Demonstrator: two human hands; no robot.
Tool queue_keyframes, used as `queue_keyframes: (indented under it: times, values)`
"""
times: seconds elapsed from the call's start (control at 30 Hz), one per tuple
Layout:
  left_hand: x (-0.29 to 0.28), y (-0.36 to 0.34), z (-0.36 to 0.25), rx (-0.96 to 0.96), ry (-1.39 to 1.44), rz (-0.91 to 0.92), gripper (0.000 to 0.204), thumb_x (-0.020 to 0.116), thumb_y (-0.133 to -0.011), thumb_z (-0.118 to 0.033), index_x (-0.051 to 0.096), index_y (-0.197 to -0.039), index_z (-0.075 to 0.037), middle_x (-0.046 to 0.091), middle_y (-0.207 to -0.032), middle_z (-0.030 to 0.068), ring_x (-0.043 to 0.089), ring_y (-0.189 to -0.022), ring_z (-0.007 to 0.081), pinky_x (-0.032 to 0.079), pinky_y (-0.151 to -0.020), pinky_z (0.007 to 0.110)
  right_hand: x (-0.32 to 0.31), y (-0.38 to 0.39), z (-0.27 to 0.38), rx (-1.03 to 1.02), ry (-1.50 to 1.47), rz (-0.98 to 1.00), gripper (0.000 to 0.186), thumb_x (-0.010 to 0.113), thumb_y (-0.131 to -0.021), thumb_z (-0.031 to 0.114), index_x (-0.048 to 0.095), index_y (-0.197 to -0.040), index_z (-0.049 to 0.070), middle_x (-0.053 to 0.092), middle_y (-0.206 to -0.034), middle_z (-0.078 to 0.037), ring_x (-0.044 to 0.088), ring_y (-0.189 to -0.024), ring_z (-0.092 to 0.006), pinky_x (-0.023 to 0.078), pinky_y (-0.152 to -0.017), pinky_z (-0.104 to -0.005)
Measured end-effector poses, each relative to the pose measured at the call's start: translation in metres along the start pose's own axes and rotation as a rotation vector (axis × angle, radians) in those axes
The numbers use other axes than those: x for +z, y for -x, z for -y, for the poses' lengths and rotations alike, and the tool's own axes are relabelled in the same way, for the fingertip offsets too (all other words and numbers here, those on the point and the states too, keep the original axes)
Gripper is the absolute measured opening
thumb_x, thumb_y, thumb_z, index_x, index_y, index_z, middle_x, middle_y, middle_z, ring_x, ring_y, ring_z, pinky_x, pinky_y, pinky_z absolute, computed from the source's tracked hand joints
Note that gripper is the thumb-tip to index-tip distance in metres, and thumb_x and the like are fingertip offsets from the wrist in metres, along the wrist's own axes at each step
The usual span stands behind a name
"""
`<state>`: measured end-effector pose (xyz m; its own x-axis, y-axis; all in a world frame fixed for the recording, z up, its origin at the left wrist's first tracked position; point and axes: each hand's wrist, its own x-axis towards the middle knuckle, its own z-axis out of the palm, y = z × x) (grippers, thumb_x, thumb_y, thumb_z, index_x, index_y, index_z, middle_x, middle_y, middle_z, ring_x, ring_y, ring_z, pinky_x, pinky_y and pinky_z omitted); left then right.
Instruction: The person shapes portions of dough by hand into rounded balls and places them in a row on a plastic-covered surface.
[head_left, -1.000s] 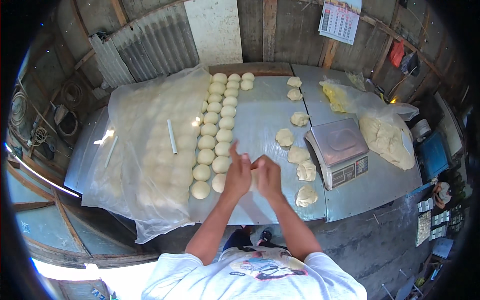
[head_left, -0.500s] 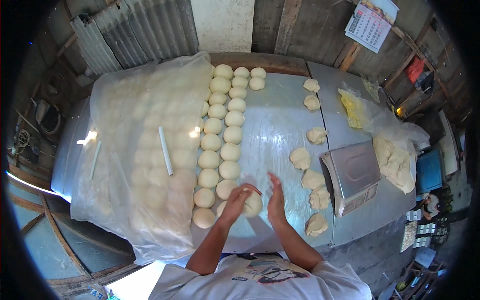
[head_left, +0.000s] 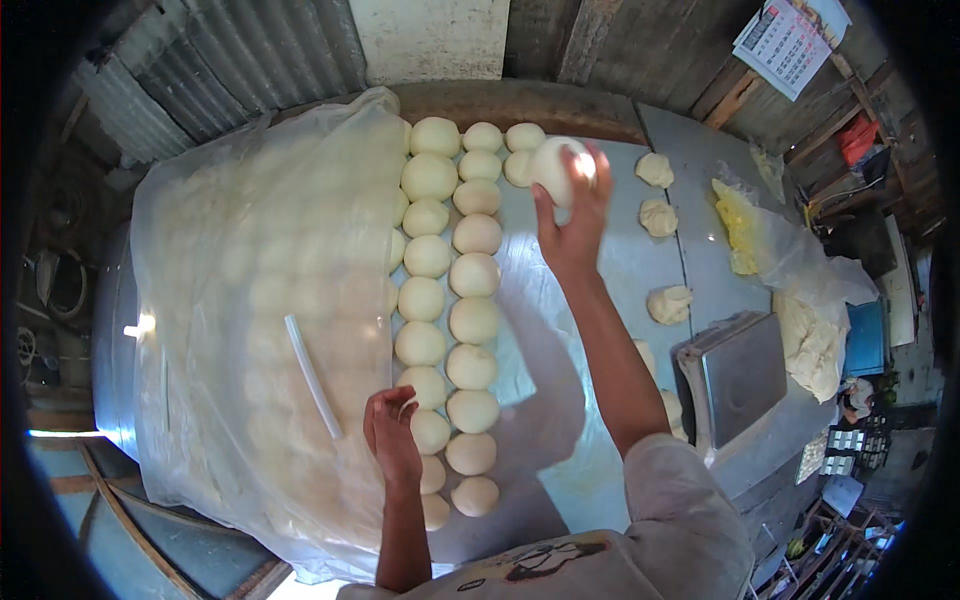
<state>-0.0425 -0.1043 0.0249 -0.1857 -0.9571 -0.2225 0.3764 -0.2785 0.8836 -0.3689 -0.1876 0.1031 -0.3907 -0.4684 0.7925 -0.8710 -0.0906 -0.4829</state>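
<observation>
My right hand (head_left: 577,215) grips a smooth round dough ball (head_left: 556,168) at the far end of the table, its fingers curved over the ball's right side. That ball is beside two smooth balls that begin a third row, the nearer being a dough ball (head_left: 519,168). My left hand (head_left: 393,430) hovers by the near part of the rows, fingers loosely bent and holding nothing I can see. Close by it, two long rows of dough balls (head_left: 473,321) run away from me. A clear plastic sheet (head_left: 230,330) covers many more balls on the left.
A white stick (head_left: 313,375) lies on the sheet. To the right, rough dough lumps (head_left: 669,305) line the metal table (head_left: 545,480), some behind my right arm. Past them stand a weighing scale (head_left: 745,375), a large dough mass (head_left: 808,345) and a yellow plastic bag (head_left: 738,225).
My right hand has gone from the near edge to the far end with a dough ball. My left hand has left the ball and shifted left. The view has also shifted.
</observation>
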Motion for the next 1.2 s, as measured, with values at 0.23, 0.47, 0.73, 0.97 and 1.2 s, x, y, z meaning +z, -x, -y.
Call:
queue_keyframes:
  times: [0.23,0.47,0.73,0.97,1.2]
  values:
    - [-0.006,-0.032,0.032,-0.063,-0.028,-0.066,0.031,0.046,-0.098,-0.033,0.054,-0.106,-0.004,0.06,-0.102,0.0096,0.057,-0.1,0.0205,0.045,-0.087,0.035,0.093,0.086,-0.153,0.296,0.591,0.532,0.056,0.054,-0.093,0.037,0.04,-0.145,0.02,0.027,-0.152,-0.023,0.029,-0.135,-0.0524,0.027,-0.106,-0.065]
    - [-0.02,-0.044,0.024,-0.046,-0.052,-0.167,0.027,0.047,-0.097,-0.034,0.057,-0.096,-0.008,0.058,-0.091,0.0058,0.055,-0.089,0.0187,0.044,-0.083,0.034,-0.039,0.029,-0.29,0.759,1.11,0.492,0.064,0.061,-0.086,0.044,0.043,-0.143,0.02,0.034,-0.148,-0.022,0.034,-0.132,-0.0493,0.032,-0.104,-0.0625]
    - [0.03,-0.004,0.067,0.014,-0.191,0.126,0.022,0.049,-0.099,-0.022,0.056,-0.107,-0.002,0.061,-0.104,0.0094,0.061,-0.094,0.0178,0.05,-0.082,0.033,-0.094,0.113,-0.176,0.582,0.393,0.415,0.035,0.068,-0.086,0.033,0.063,-0.106,0.005,0.065,-0.101,-0.024,0.065,-0.086,-0.0401,0.052,-0.073,-0.0459]
    - [0.093,0.097,0.063,0.379,-0.557,0.19,0.048,0.051,-0.096,-0.013,0.036,-0.139,0.0,0.05,-0.128,0.0169,0.051,-0.118,0.0257,0.043,-0.099,0.036,-0.151,0.23,0.114,1.044,-0.919,0.77,0.067,0.043,-0.099,0.053,0.047,-0.136,-0.002,0.061,-0.119,-0.012,0.055,-0.111,-0.0166,0.04,-0.099,-0.0335]
    - [0.076,0.207,0.056,0.059,-0.328,0.212,0.037,0.047,-0.101,-0.037,0.054,-0.112,-0.002,0.059,-0.097,0.0044,0.057,-0.087,0.0137,0.048,-0.074,0.026,-0.241,0.245,0.165,0.717,-0.457,0.387,0.028,0.077,-0.082,0.026,0.069,-0.079,-0.002,0.065,-0.064,-0.008,0.058,-0.059,-0.0115,0.049,-0.056,-0.0304]
